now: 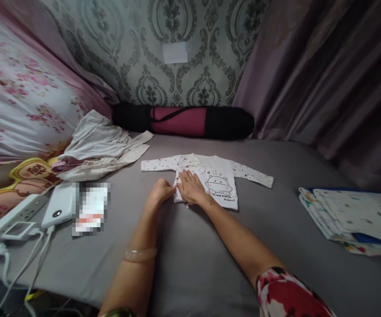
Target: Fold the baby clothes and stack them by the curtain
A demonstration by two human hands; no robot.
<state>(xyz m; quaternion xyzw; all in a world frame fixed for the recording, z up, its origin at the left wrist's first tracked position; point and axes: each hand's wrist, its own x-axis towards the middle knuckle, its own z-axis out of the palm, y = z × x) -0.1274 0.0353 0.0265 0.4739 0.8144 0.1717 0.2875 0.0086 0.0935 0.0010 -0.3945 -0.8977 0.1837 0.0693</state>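
Note:
A small white baby shirt (221, 182) lies spread on the grey sheet, its patterned sleeves stretched out to both sides. A cartoon animal and lettering are printed on its front. My right hand (191, 188) rests flat on the left part of the shirt front, fingers extended and holding nothing. At the shirt's left side edge, my left hand (162, 192) has its fingers closed in a pinch on the fabric. Part of the shirt front is hidden under my right hand.
Crumpled light clothes (94, 141) lie at the back left. Nearer are a power strip (28, 207), a white power bank (58, 207) with cables, and a blurred-out item (91, 207). Folded cloths (355, 215) are stacked at right. A black and pink roll bag (182, 121) lies along the wall.

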